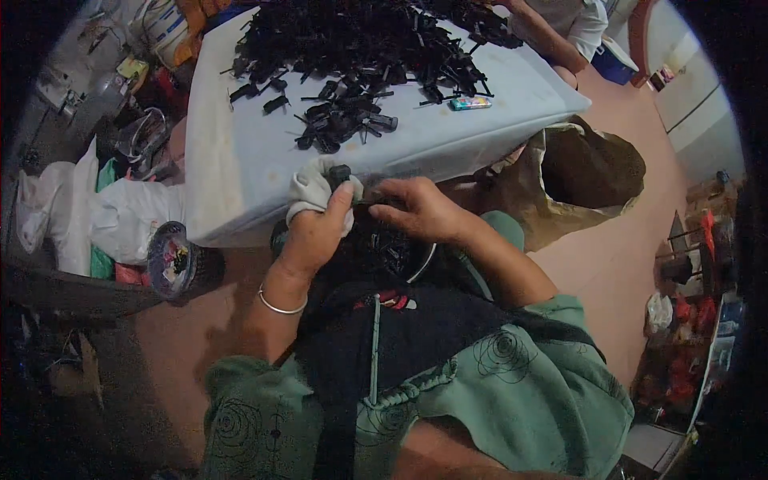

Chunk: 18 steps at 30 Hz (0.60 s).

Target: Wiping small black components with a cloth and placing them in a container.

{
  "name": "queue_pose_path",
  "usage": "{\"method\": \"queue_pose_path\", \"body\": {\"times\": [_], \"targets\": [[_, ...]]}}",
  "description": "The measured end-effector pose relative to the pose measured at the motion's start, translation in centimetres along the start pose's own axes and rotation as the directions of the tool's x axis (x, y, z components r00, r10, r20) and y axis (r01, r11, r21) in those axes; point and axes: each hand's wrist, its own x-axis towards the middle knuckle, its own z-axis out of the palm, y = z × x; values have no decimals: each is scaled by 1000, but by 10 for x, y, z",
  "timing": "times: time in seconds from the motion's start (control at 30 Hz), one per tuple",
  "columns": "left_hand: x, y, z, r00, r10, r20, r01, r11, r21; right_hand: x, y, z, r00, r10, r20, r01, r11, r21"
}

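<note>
My left hand [314, 238] is closed around a bunched white cloth [308, 187] and a small black plastic part [340, 174], with the thumb pressing against the part. Close by on the right, my right hand [422, 210] has its fingers bent and drawn in toward the thumb; whatever lies between the fingertips is too dark to make out. Both hands are just off the near edge of a white-covered table [448, 136]. Below them, a round container [430, 260] with black parts in it sits at my lap, half hidden by my hands.
A large heap of black plastic parts [344, 48] covers the far table, with a smaller cluster [344, 118] nearer me. A colourful small packet [470, 104] lies beside them. An open brown sack [552, 212] stands right, a bin [172, 260] left. Another person's arm [548, 36] reaches in at top right.
</note>
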Motion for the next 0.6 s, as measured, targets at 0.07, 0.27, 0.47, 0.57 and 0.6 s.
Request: {"method": "queue_pose_path", "body": {"times": [0.07, 0.27, 0.47, 0.57, 0.6], "targets": [[0, -1, 0, 997, -74, 27, 77, 992, -98, -2, 2, -3, 998, -40, -53, 38, 998, -47], [-4, 5, 7, 998, 43, 46, -52, 973, 225, 3, -5, -4, 918, -313, -245, 311, 949, -48], [-5, 19, 7, 978, -59, 201, 29, 988, 150, -1, -14, 4, 966, -48, -254, 106, 970, 220], [-8, 26, 10, 955, -248, 164, 237, 968, 83, 0, -13, 2, 970, -145, -194, 158, 986, 53], [-7, 22, 9, 953, -261, 153, 249, 964, 93, 0, -12, 1, 960, -224, -166, 219, 974, -48]]}}
